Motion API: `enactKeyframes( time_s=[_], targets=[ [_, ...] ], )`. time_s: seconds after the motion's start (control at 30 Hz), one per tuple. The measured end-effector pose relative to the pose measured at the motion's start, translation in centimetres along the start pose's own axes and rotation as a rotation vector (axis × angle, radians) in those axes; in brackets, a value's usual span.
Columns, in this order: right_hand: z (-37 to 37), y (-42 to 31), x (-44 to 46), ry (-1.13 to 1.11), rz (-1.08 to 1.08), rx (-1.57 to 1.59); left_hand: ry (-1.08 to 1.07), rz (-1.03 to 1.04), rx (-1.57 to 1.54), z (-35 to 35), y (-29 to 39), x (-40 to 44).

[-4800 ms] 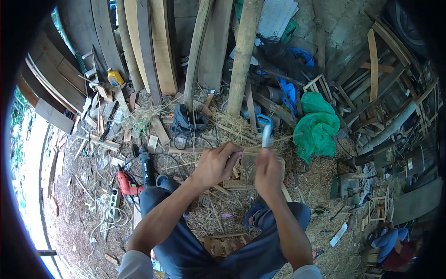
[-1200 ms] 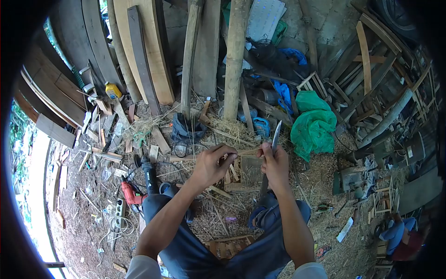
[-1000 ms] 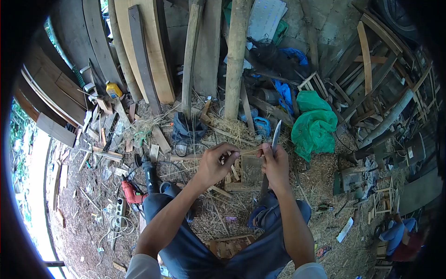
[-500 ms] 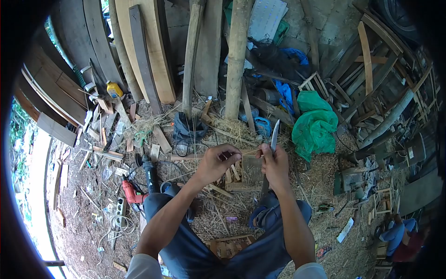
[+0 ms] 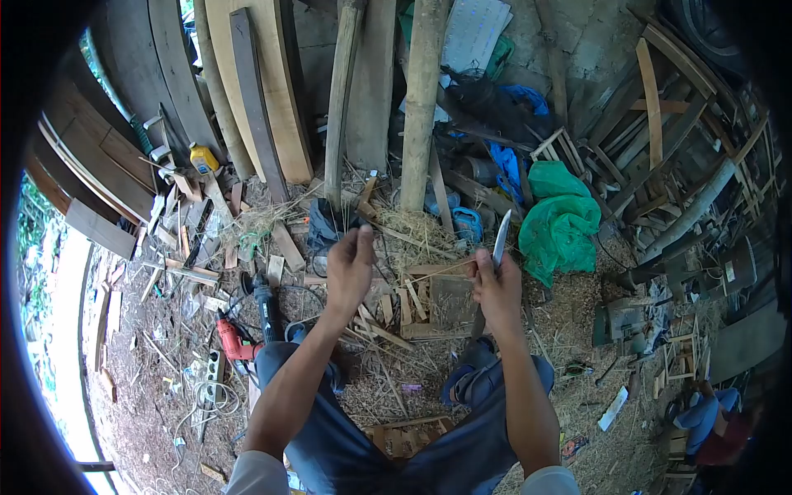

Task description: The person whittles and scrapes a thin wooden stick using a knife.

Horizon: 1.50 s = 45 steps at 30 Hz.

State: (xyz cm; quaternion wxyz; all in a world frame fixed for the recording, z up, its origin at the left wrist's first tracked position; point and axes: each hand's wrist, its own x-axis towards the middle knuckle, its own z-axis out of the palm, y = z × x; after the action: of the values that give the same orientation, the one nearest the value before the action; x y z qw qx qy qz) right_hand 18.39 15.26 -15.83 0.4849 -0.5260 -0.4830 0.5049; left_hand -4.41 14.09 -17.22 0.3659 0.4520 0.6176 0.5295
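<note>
In my right hand (image 5: pixel 497 289) is a knife (image 5: pixel 502 239), its blade pointing up and slightly away to the right. A thin pale strip (image 5: pixel 450 268) sticks out leftward from the thumb side of that hand. My left hand (image 5: pixel 350 272) is held apart to the left, at about the same height, fingers closed together. Whatever may be between its fingertips is too small to make out. Below the hands, small wood pieces (image 5: pixel 412 305) lie beside a flat wooden block (image 5: pixel 452 299) on the ground.
A red drill (image 5: pixel 235 340), a dark angle grinder (image 5: pixel 266 309) and a power strip (image 5: pixel 215 375) lie at the left. Planks (image 5: pixel 272 99) and posts (image 5: pixel 421 107) stand ahead. A green plastic sheet (image 5: pixel 561 219) lies right of the knife. Another person (image 5: pixel 718 421) sits at far right.
My left hand has moved left and up, away from the strip and my right hand. The right hand with the knife has shifted slightly right, and the blade leans further right.
</note>
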Motion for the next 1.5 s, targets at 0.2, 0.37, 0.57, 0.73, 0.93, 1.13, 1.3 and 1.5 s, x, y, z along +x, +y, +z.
enactKeyframes(
  time_s=[0.2,0.37,0.57,0.73,0.93,1.13,1.3,1.5],
  targets=[
    [0.1,0.3,0.1,-0.028,0.009,-0.050,0.262,0.647,0.248,2.4,2.5,-1.7],
    [0.3,0.3,0.0,-0.018,-0.017,-0.038,0.060,0.661,0.324,1.6,1.4,-1.6],
    [0.3,0.0,0.2,-0.016,-0.024,-0.032,-0.348,0.589,0.288,2.3,1.4,-3.5],
    [-1.3,-0.7,0.8,0.078,-0.034,0.089,-0.252,0.577,0.310,1.9,1.5,-2.9],
    [-2.3,-0.3,1.0,0.073,-0.151,-0.006,-0.054,0.573,0.368,1.6,0.9,-2.1],
    [1.3,0.0,-1.9,-0.353,-0.016,-0.089,-0.016,0.574,0.310,2.2,1.7,-2.5],
    [1.8,-2.1,-2.2,-0.437,0.157,0.263,-0.083,0.639,0.284,2.6,1.7,-3.1],
    [1.0,-2.3,-1.6,-0.440,0.246,0.251,-0.124,0.763,0.324,2.9,1.7,-4.0]
  ],
)
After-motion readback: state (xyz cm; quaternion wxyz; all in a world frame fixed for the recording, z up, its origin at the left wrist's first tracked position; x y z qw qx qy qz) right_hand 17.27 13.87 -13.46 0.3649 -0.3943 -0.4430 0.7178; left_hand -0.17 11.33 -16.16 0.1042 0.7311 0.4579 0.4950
